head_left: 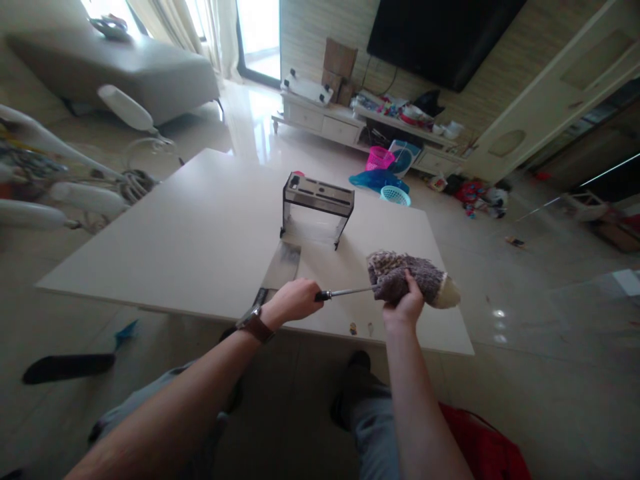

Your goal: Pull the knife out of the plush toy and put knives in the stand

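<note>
Left grip (297, 300) is wrapped around the black handle of a slim silvery metal tool (350, 291), whose shaft points to three o'clock (its far end is hidden in cloth). The right grip (404, 308) clasps that shaggy grey-brown cloth (427, 279) over the white flat-topped counter (165, 233). From the left grip, a broad metal blade (283, 267) lies at eleven o'clock; a black-edged, silver-topped frame (320, 192) stands near twelve.

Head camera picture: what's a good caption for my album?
Over a white table, the left hand holds a black-handled metal rod, the right hand a shaggy cloth at its far end.
</note>
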Action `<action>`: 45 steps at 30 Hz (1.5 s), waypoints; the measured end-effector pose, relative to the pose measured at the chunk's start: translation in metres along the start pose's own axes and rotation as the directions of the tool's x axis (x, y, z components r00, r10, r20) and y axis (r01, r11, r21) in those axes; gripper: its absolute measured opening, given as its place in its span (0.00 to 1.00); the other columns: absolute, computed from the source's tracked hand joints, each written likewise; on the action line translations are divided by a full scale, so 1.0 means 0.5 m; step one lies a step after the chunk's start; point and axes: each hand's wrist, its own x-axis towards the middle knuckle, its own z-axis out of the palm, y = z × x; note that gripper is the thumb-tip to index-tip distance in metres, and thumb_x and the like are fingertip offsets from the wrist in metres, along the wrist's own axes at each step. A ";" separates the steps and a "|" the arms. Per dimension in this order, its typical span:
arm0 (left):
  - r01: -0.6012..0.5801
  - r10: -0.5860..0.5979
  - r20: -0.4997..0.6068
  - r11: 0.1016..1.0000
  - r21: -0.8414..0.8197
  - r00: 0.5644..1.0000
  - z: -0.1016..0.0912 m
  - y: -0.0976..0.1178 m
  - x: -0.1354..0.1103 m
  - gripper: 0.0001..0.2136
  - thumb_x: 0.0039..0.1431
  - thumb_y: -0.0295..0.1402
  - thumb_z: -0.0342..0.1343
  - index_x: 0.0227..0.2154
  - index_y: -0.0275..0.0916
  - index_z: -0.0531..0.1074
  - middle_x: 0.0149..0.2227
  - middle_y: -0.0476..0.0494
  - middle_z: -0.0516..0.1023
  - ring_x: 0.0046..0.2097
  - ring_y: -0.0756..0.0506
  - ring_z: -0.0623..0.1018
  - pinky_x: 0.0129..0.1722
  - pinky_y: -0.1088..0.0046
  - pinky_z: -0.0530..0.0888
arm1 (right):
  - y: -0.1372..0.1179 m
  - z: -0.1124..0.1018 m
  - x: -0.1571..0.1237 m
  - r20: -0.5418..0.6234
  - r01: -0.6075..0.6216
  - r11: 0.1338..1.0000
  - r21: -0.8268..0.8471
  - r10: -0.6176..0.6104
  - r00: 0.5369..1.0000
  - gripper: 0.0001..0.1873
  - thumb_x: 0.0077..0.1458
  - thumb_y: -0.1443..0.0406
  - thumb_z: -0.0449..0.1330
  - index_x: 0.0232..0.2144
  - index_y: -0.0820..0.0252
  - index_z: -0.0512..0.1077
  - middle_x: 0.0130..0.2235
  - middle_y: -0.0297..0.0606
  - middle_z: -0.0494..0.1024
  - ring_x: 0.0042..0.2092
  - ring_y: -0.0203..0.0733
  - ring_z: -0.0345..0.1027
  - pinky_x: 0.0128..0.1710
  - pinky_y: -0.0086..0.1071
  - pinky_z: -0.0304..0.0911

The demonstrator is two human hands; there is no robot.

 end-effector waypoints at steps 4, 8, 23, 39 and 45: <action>0.012 -0.011 -0.011 0.998 0.064 1.000 -0.004 -0.022 -0.010 0.13 0.60 0.36 0.52 0.29 0.38 0.81 0.33 0.33 0.82 0.34 0.39 0.82 0.29 0.68 0.66 | -0.007 -0.016 0.024 -0.069 0.055 0.998 -0.006 -0.056 0.996 0.25 0.45 0.63 0.72 0.48 0.55 0.76 0.49 0.35 0.83 0.50 0.41 0.79 0.52 0.39 0.75; 0.046 -0.040 -0.073 0.995 0.086 0.997 -0.005 -0.019 -0.013 0.14 0.61 0.37 0.51 0.29 0.38 0.81 0.33 0.32 0.82 0.34 0.37 0.82 0.31 0.67 0.69 | 0.002 0.000 -0.002 0.035 -0.080 0.995 -0.054 0.082 0.996 0.28 0.41 0.62 0.73 0.47 0.57 0.77 0.47 0.37 0.84 0.47 0.41 0.80 0.50 0.37 0.76; -0.028 0.004 -0.156 0.988 -0.150 0.988 0.019 0.018 -0.008 0.11 0.61 0.38 0.56 0.32 0.37 0.80 0.36 0.31 0.84 0.39 0.37 0.83 0.35 0.69 0.71 | 0.074 0.051 -0.149 0.284 -0.083 0.949 -0.305 0.173 0.943 0.35 0.29 0.65 0.79 0.44 0.63 0.78 0.43 0.40 0.85 0.49 0.48 0.78 0.55 0.45 0.73; -0.010 -0.004 -0.151 0.996 -0.092 0.989 0.007 0.026 -0.006 0.12 0.59 0.38 0.56 0.28 0.37 0.79 0.32 0.33 0.82 0.35 0.38 0.82 0.33 0.68 0.69 | 0.031 0.031 -0.113 0.361 -0.002 0.950 -0.312 0.121 0.925 0.32 0.35 0.62 0.78 0.46 0.60 0.77 0.47 0.40 0.83 0.50 0.47 0.77 0.57 0.48 0.71; -0.100 0.035 -0.223 0.952 -0.289 0.974 0.010 0.024 -0.005 0.13 0.60 0.39 0.58 0.40 0.38 0.80 0.38 0.34 0.84 0.43 0.37 0.83 0.38 0.70 0.72 | 0.051 0.032 -0.136 0.423 -0.096 0.915 -0.391 0.272 0.865 0.32 0.32 0.63 0.80 0.44 0.62 0.80 0.47 0.41 0.84 0.50 0.49 0.78 0.57 0.48 0.71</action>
